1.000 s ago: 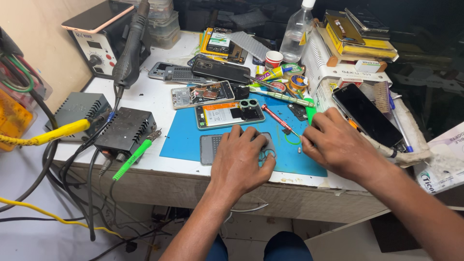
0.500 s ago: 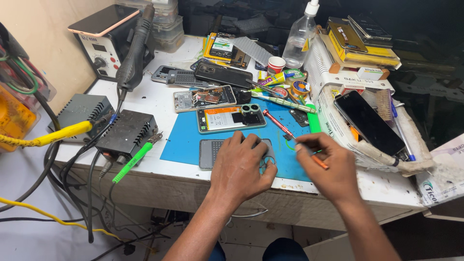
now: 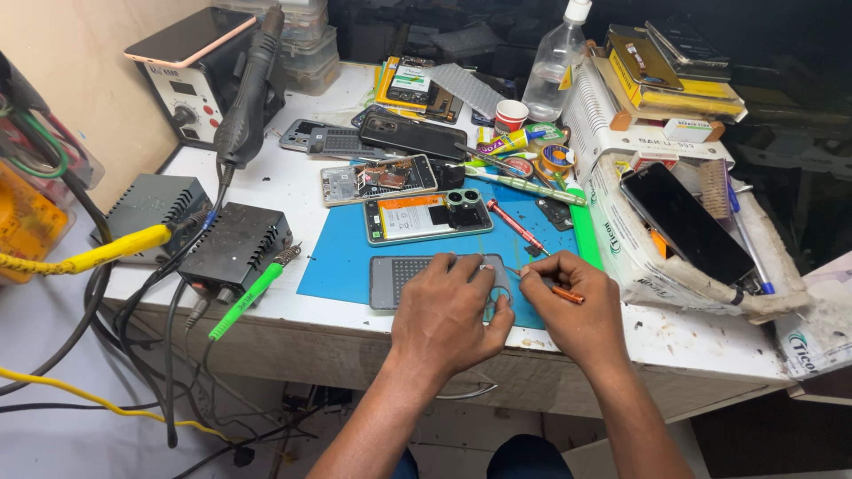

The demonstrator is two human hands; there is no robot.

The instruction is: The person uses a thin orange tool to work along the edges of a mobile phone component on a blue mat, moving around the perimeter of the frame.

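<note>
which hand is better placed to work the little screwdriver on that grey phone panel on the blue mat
Right, probably. The right hand already grips the orange-handled screwdriver, its tip angled toward the grey phone panel. The left hand lies flat on the panel, pinning it to the blue mat, so it looks occupied.

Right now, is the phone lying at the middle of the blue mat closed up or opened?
Opened. The phone on the blue mat lies with its back cover off: an orange-and-white battery and the camera block are exposed.
</note>
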